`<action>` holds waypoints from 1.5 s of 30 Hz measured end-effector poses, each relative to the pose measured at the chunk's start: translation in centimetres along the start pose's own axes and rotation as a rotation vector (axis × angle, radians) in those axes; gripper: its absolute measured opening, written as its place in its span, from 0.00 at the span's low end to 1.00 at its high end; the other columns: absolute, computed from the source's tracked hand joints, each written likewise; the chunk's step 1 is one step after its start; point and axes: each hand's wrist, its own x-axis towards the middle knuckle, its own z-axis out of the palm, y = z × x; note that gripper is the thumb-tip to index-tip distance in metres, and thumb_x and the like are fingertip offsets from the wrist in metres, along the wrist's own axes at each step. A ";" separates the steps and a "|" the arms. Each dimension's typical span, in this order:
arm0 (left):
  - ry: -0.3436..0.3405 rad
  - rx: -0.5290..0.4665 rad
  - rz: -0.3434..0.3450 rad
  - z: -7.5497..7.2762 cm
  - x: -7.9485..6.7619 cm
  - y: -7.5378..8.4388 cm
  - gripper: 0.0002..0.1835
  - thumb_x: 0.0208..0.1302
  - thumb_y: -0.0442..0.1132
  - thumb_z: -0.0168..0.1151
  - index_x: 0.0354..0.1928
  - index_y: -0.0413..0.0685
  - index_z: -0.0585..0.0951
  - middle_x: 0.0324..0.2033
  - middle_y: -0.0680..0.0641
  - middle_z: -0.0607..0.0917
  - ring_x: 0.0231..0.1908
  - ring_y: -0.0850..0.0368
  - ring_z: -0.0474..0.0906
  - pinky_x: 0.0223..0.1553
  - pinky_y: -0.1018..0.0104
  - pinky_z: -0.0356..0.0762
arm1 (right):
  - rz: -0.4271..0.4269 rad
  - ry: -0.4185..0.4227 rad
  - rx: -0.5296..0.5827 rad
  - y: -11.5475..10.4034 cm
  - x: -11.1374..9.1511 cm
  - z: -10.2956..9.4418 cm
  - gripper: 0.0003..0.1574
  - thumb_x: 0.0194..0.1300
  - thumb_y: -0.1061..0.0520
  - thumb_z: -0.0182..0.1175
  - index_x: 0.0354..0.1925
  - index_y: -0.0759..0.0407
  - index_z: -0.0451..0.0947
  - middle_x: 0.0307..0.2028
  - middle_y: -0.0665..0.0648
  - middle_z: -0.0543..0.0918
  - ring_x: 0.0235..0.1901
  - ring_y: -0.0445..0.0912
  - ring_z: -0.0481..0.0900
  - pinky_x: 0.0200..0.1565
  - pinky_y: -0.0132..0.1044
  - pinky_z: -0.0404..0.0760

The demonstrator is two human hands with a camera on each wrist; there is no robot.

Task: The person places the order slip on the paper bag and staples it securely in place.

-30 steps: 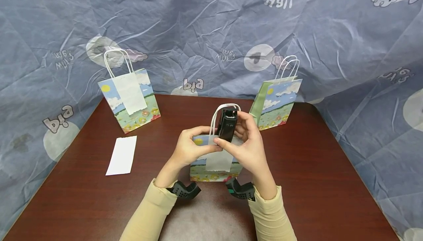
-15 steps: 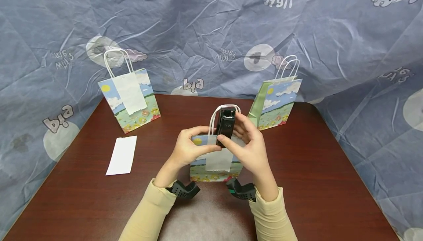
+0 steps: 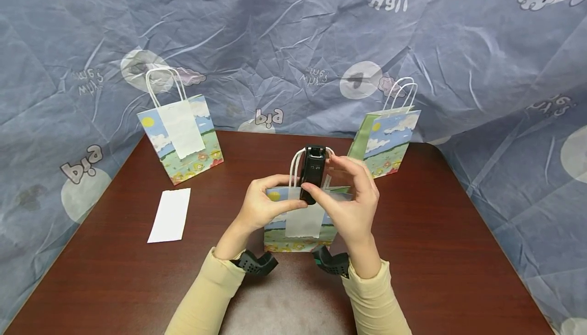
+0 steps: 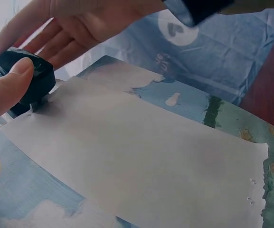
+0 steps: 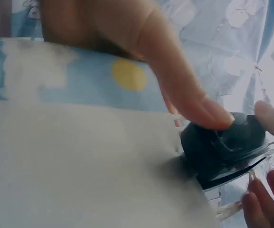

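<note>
A black stapler (image 3: 314,174) stands at the top edge of the middle gift bag (image 3: 300,246), where a white paper slip (image 3: 304,225) hangs over the printed front. My left hand (image 3: 259,203) curls in from the left, its thumb on the stapler's lower end (image 4: 37,76) and its fingers behind the bag. From the other side my right hand (image 3: 350,197) grips the stapler between thumb and fingers. In the right wrist view the stapler nose (image 5: 222,147) sits on the slip's edge. White handles (image 3: 295,166) rise behind the stapler, partly hidden.
One gift bag (image 3: 206,141) with a slip on its front stands back left. Another gift bag (image 3: 390,146) stands back right. A loose white paper (image 3: 168,216) lies on the left of the brown table (image 3: 440,253). A blue printed cloth (image 3: 275,44) hangs behind.
The stapler has turned more upright and shifted slightly left. My right hand has swung a little to the right, and more of the bag's top edge shows beside it. My left hand barely moved.
</note>
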 end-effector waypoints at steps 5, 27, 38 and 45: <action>-0.001 0.006 -0.007 -0.1 0.0 -0.2 0.22 0.40 0.31 0.77 0.42 0.40 0.84 0.38 0.47 0.86 0.43 0.55 0.81 0.46 0.60 0.75 | 0.073 -0.044 0.013 0.9 0.1 -0.7 0.49 0.42 0.46 0.77 0.55 0.72 0.69 0.49 0.63 0.72 0.45 0.52 0.75 0.46 0.38 0.76; -0.006 0.018 -0.021 -0.1 0.4 3.1 0.20 0.38 0.22 0.74 0.39 0.29 0.82 0.36 0.37 0.85 0.41 0.54 0.81 0.45 0.61 0.75 | 0.389 -0.558 0.261 4.6 0.2 -3.8 0.48 0.36 0.74 0.75 0.58 0.59 0.71 0.45 0.51 0.83 0.42 0.46 0.82 0.44 0.37 0.78; -0.001 0.035 -0.009 -0.3 0.4 3.3 0.20 0.39 0.22 0.74 0.40 0.29 0.82 0.36 0.37 0.85 0.42 0.52 0.81 0.46 0.60 0.76 | 0.363 -0.568 0.128 4.4 -0.1 -2.9 0.26 0.37 0.73 0.75 0.40 0.68 0.81 0.35 0.55 0.85 0.34 0.43 0.83 0.36 0.34 0.78; 0.004 0.033 0.004 -0.2 0.4 3.3 0.19 0.42 0.22 0.73 0.40 0.28 0.82 0.37 0.37 0.85 0.42 0.50 0.82 0.47 0.59 0.76 | 0.318 -0.531 0.151 4.6 -0.4 -2.5 0.24 0.38 0.73 0.74 0.38 0.69 0.80 0.35 0.55 0.84 0.36 0.43 0.81 0.38 0.36 0.78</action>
